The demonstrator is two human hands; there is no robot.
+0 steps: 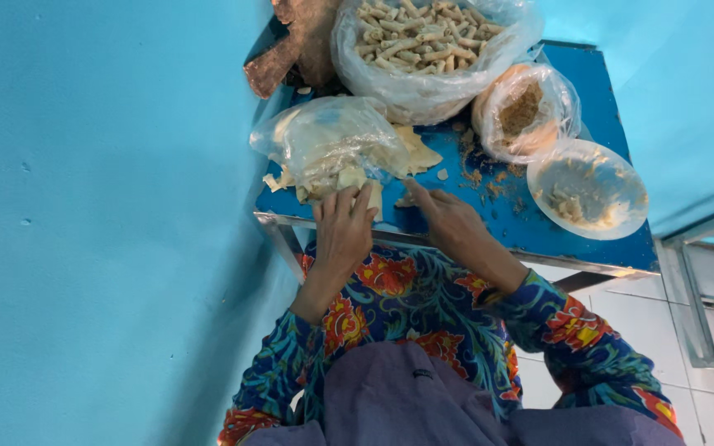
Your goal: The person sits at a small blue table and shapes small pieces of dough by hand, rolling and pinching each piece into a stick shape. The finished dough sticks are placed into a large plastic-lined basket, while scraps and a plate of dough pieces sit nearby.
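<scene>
My left hand lies on a pale thin wrapper sheet at the near edge of the blue table, fingers curled over it. My right hand rests beside it, its fingers stretched towards the sheet's right edge and a small pale scrap. Whether it grips anything is unclear. Just beyond both hands sits a clear plastic bag of pale wrapper sheets. Both arms wear floral sleeves.
A big clear bag of rolled pastry sticks stands at the back. To the right are a bag of brown filling and a white plate with residue. Crumbs lie between them. A turquoise wall is left, and a white tiled floor right.
</scene>
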